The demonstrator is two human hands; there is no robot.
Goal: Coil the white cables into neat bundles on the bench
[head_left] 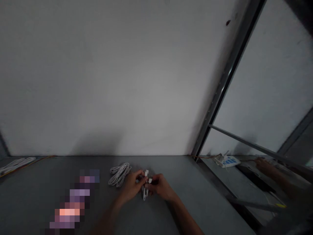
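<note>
My left hand and my right hand meet above the grey tabletop. Between them is a short white cable with a small white plug, and both hands pinch it. My fingers hide part of it, so its exact shape cannot be seen. A coiled white cable lies on the table just left of my left hand, not touching it.
A bundle of white cables lies at the far left table edge. A pixelated patch covers the near left. Beyond a metal frame on the right, a co-worker's hand is near a white device with blue markings.
</note>
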